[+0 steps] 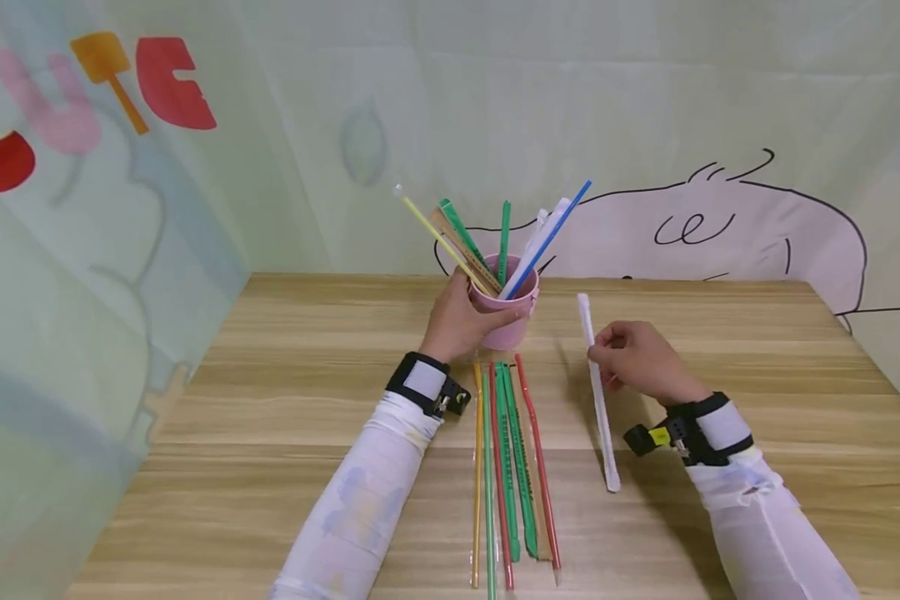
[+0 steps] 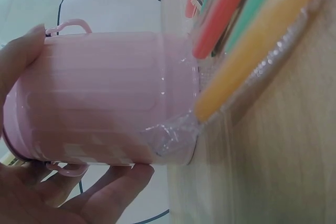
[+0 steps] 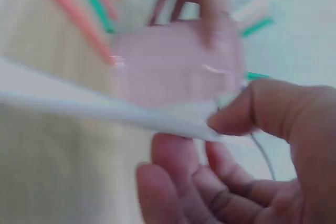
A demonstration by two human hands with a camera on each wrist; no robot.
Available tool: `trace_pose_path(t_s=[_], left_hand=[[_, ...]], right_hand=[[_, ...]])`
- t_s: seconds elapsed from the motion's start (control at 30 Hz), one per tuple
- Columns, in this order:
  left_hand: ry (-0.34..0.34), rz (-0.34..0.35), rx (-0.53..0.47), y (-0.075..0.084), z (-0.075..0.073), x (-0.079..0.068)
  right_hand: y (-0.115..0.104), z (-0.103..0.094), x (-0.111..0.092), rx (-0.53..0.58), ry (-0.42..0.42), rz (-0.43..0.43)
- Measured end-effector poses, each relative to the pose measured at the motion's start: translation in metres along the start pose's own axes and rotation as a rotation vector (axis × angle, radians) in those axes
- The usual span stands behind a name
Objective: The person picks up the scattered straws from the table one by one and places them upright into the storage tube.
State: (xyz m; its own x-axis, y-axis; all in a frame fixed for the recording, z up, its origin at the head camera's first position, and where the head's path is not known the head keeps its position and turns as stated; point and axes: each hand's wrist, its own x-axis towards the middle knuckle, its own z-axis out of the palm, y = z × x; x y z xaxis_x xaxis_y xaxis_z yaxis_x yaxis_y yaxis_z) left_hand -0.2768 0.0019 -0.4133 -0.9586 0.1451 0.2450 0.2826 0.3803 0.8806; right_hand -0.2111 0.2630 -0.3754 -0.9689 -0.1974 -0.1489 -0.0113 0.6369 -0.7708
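A pink bucket (image 1: 507, 333) with small side handles stands at the back of the table, and my left hand (image 1: 461, 321) grips it round the side. Several straws lean out of it: a yellow straw (image 1: 438, 231), a blue straw (image 1: 551, 237), a green-wrapped straw (image 1: 505, 233) and others in white and brown paper. To the right, my right hand (image 1: 641, 358) pinches a white paper-wrapped straw (image 1: 602, 421) between thumb and fingers. In the right wrist view the white straw (image 3: 105, 106) slants across, blurred, in front of the bucket (image 3: 168, 66).
In front of the bucket lies a row of straws: an orange straw (image 1: 477, 475), a red straw (image 1: 537, 458) and several green-wrapped ones (image 1: 520, 467) among them. The wooden table (image 1: 307, 417) meets a printed cloth backdrop (image 1: 307, 167) at its back and left.
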Motion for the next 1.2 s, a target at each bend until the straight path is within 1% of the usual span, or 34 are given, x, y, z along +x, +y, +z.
trace_pose_path(t_s=[0.07,0.23,0.3,0.37,0.5,0.6,0.7,0.8,0.83,0.93,1.03,1.2], left_hand=[[-0.003,-0.001,0.005,0.001,0.001,0.000],[-0.002,0.015,0.000,0.002,0.003,0.002],[-0.001,0.020,-0.009,0.002,0.004,0.002],[0.000,0.022,-0.008,0.002,0.004,0.002],[-0.001,0.021,-0.004,0.002,0.006,0.004],[-0.003,0.028,-0.018,0.002,0.006,0.004],[-0.007,0.033,-0.033,0.002,0.007,0.005],[-0.007,0.024,-0.022,0.002,0.006,0.004],[-0.010,0.019,-0.019,0.003,0.006,0.004],[-0.014,0.005,-0.013,0.003,0.005,0.003],[-0.019,-0.003,-0.017,0.003,0.004,0.001],[-0.014,-0.021,-0.014,0.004,0.004,-0.001]], right_hand=[[-0.002,-0.011,-0.002,0.101,0.068,-0.040],[-0.011,-0.035,-0.003,0.300,0.304,-0.119],[-0.017,-0.042,-0.002,0.385,0.370,-0.142],[-0.025,-0.049,0.000,0.458,0.413,-0.173],[-0.042,-0.061,0.005,0.596,0.472,-0.246],[-0.057,-0.068,0.010,0.650,0.501,-0.289],[-0.074,-0.070,0.017,0.688,0.526,-0.320],[-0.088,-0.066,0.026,0.661,0.552,-0.335],[-0.092,-0.063,0.029,0.622,0.562,-0.336],[-0.099,-0.052,0.040,0.456,0.579,-0.321],[-0.099,-0.036,0.051,0.307,0.577,-0.284],[-0.089,-0.009,0.063,0.176,0.539,-0.218]])
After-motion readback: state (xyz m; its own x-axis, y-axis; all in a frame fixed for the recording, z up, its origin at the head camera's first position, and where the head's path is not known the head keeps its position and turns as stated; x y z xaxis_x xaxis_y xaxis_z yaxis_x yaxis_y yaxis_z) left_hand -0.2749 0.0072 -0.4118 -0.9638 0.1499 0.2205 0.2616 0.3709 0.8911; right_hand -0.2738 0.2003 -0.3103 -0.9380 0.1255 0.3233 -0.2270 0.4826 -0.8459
